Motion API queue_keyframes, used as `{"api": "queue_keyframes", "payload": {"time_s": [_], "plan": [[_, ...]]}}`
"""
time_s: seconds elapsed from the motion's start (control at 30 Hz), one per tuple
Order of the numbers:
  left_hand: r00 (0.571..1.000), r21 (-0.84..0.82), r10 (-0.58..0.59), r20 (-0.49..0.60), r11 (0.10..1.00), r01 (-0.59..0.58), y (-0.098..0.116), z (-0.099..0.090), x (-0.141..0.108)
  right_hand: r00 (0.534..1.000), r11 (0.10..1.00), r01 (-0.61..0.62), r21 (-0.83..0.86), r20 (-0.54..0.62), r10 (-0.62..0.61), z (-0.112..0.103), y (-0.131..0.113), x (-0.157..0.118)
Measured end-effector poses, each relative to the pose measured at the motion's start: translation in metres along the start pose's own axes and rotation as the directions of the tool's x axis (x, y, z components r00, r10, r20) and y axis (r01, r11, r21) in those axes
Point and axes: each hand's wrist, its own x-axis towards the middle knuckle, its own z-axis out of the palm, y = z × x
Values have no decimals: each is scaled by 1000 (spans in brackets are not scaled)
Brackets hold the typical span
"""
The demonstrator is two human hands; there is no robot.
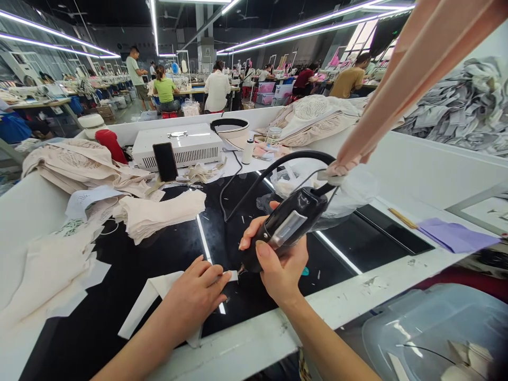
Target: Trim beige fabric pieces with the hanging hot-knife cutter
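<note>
My right hand is wrapped around a black corded handheld tool with a silver plate on its side. The tool's narrow metal tip points down at the end of a cream fabric strip. With its fingers together, my left hand holds the strip down on the black glossy tabletop. The strip's end sticks out past my left fingertips, close to the tip; whether they touch, I cannot tell. A pink cloth band runs from the tool's top to the upper right.
Stacked cream fabric pieces lie left of the tool. Behind stand a phone, a white vented box and a small bottle. Purple cloth and a clear plastic bin are right. Co-workers sit farther back.
</note>
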Motion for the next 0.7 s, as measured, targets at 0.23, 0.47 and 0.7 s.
{"api": "queue_keyframes", "payload": {"time_s": [0.23, 0.47, 0.7], "plan": [[1000, -8, -6, 3, 1000, 6, 0, 1, 0, 1000, 1000, -2, 1, -12, 2, 0, 4, 2], [1000, -20, -19, 11, 1000, 19, 1, 2, -1, 1000, 1000, -3, 1, -3, 3, 1, 6, 1], [1000, -9, -3, 10, 1000, 3, 0, -1, 1, 1000, 998, 1, 58, 10, -2, -2, -2, -2]]}}
